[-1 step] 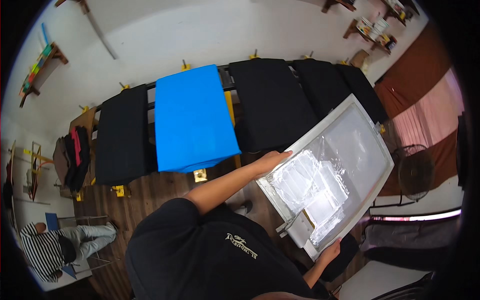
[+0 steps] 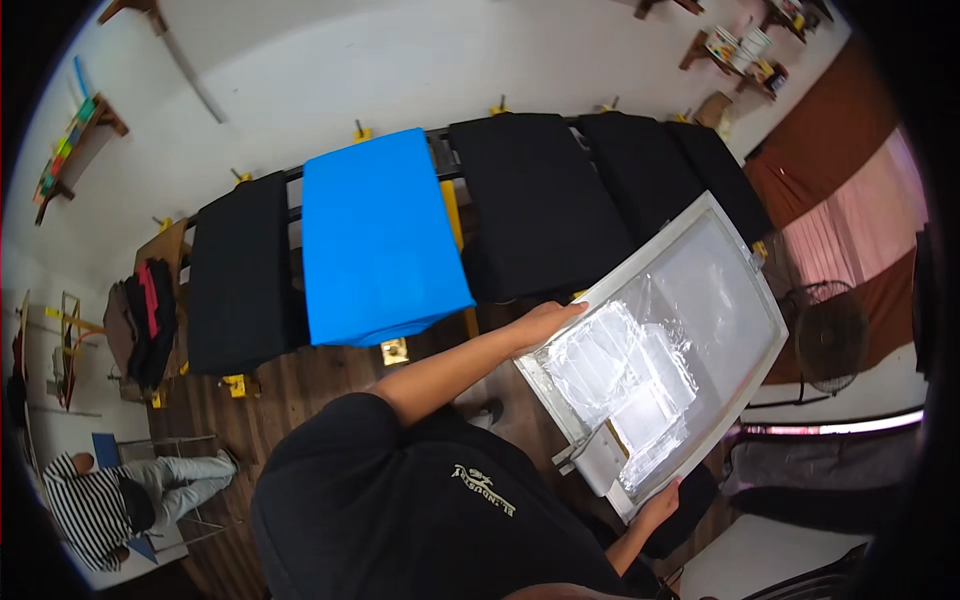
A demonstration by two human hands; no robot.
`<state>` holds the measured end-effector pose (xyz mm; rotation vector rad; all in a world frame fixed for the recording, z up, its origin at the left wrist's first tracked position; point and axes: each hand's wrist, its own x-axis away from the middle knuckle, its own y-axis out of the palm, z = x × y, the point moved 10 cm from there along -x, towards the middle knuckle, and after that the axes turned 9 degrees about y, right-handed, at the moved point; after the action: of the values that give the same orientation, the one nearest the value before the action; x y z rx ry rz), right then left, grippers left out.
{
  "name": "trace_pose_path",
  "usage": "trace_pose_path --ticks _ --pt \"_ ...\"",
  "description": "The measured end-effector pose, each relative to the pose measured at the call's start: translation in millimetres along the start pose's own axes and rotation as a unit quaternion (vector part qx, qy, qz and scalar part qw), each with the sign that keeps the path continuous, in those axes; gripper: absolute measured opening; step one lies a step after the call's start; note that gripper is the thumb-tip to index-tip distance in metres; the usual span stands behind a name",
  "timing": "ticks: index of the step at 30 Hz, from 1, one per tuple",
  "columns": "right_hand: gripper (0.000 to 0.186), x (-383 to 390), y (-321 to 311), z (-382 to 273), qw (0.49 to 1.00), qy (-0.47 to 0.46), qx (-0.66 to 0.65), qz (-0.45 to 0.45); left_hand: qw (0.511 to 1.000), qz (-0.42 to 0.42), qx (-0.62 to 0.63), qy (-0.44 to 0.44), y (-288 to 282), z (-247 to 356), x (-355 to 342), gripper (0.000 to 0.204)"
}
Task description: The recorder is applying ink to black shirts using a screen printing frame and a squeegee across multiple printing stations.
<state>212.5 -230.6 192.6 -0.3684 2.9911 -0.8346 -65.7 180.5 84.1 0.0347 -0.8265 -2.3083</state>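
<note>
I hold a large printing screen (image 2: 735, 255) with a pale metal frame, tilted, at the right of the row of boards. My left hand (image 2: 545, 322) grips its left edge. My right hand (image 2: 662, 500) holds its lower corner from beneath. White ink smears cover the lower half of the mesh (image 2: 620, 365), and a squeegee (image 2: 600, 458) lies there against the frame. Just left of the screen a bright blue cloth (image 2: 380, 240) is spread over one board. Black cloths (image 2: 540, 200) cover the boards beside it.
More black-covered boards (image 2: 240, 270) stand left and right in the row on yellow-bracketed rails. A standing fan (image 2: 830, 340) is at the right. Folded clothes (image 2: 145, 310) pile at the left. A person in a striped shirt (image 2: 90, 505) sits lower left. Wall shelves (image 2: 745, 45) hold pots.
</note>
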Motion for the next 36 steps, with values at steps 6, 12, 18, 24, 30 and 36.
trace_pose_path --ticks 6,12,18,24,30,36 --pt "0.063 48 -7 57 0.988 0.084 -0.049 0.116 0.982 -0.084 -0.162 -0.043 3 -43 -85 0.084" --pt "0.066 63 -3 96 0.965 0.114 0.027 0.234 0.952 -0.139 -0.267 -0.057 20 -92 -160 0.092" --pt "0.067 49 -5 167 0.95 0.169 0.107 0.241 0.926 -0.124 -0.342 -0.105 24 -191 -193 0.095" --pt "0.068 -23 -12 220 0.944 0.11 0.204 0.235 0.912 -0.09 -0.389 -0.092 18 -297 -214 0.081" --pt "0.059 -129 33 265 0.949 0.079 0.253 0.173 0.887 0.002 -0.449 -0.105 -43 -355 -244 0.076" --pt "0.06 -246 142 305 0.955 0.023 0.273 0.117 0.883 0.119 -0.431 -0.142 -138 -386 -278 0.092"
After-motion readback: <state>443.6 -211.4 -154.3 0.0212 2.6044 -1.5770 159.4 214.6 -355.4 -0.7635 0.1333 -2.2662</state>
